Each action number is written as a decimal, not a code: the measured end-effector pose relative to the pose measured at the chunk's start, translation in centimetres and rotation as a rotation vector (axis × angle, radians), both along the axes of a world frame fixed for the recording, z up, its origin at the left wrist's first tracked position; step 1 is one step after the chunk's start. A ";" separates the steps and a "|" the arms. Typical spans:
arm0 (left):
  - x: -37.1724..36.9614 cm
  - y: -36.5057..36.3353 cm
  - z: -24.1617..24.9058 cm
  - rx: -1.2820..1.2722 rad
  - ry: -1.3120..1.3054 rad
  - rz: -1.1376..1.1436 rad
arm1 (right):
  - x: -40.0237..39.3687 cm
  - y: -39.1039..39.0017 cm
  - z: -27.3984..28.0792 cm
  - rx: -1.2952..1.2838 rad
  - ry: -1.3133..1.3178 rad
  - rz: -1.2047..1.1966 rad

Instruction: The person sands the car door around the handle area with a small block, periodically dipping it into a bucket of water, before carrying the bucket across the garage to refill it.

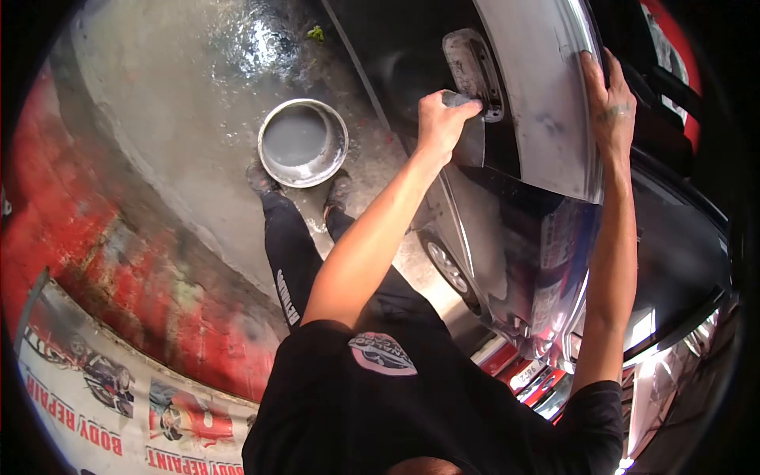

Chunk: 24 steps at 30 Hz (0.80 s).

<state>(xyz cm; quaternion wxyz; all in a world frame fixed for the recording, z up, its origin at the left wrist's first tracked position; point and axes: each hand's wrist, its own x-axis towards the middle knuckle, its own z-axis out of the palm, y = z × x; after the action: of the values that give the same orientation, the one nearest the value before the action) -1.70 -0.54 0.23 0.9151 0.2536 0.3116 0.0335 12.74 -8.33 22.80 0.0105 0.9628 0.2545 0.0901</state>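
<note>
My left hand [445,123] is closed on a grey piece of sandpaper [478,141], beside the door handle recess [473,70] of a dark car door [396,59]. Part of the sheet hangs below the fingers against the panel. My right hand [613,101] rests on the upper edge of the dull grey panel [546,119], its fingers apart and its palm hidden from view. A round metal bucket [340,142] with grey water in it stands on the floor by my feet.
The wet concrete floor [174,87] has a small yellow-green scrap [316,33] on it. A red, worn wall [119,269] and a printed banner [134,427] are at the left. A car wheel [447,265] shows near my legs, with other vehicles beyond.
</note>
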 end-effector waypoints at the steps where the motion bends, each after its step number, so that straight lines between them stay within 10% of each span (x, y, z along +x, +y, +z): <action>1: 0.3 -0.6 0.0 -0.048 0.024 0.015 | -0.1 -0.1 0.1 -0.033 -0.014 0.075; 6: -0.2 -1.3 1.2 -0.218 0.147 0.036 | -1.4 1.3 0.4 0.031 0.022 -0.062; 12: -0.5 0.7 1.9 0.620 0.251 0.001 | -1.9 1.5 0.5 0.031 0.063 -0.106; 16: -1.5 -0.6 2.6 -0.282 0.294 0.058 | -2.4 1.7 0.4 0.043 0.023 -0.047; 18: -1.1 -0.2 1.7 -0.250 0.239 0.063 | -2.7 1.9 0.5 0.051 0.036 -0.091; 22: -1.5 0.6 2.5 0.746 0.277 -0.009 | -2.9 1.8 0.6 0.022 0.083 -0.122; 24: -1.3 -0.4 2.2 -0.160 0.282 0.159 | -2.8 2.0 0.7 0.026 0.103 -0.147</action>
<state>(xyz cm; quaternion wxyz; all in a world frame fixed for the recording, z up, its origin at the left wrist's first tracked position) -2.97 -0.95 2.41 0.8740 0.1569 0.4577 0.0450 9.89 -6.31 23.46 -0.0085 0.9823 0.1822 0.0426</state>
